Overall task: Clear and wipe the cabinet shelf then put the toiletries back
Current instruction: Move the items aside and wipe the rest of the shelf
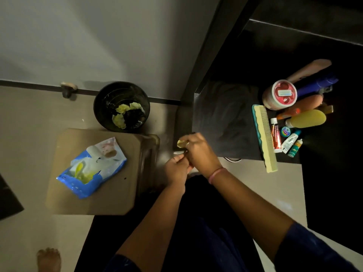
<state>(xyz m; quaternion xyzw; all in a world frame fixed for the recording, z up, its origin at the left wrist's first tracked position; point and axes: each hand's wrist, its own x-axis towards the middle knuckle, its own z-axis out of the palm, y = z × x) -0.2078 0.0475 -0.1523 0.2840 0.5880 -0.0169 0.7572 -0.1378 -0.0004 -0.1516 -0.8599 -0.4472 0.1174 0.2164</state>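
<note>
My right hand (198, 152) grips a crumpled yellow wipe (180, 143) just off the left front corner of the dark cabinet shelf (225, 122). Close below it, my left hand (175, 168) has its fingers curled at the wipe's lower part; what it pinches is hidden. The toiletries stand crowded on the shelf's right side: a red-lidded jar (282, 94), a blue bottle (316, 85), a yellow bottle (306, 118), an orange bottle (306, 103), a red tube (275, 137), small tubes (290, 141) and a long comb (266, 138).
A black bin (121, 107) holding used yellow wipes stands on the floor by the wall. A brown stool (110, 193) to the left carries an open blue wipe pack (92, 169). A bare foot (49, 260) shows at the bottom left.
</note>
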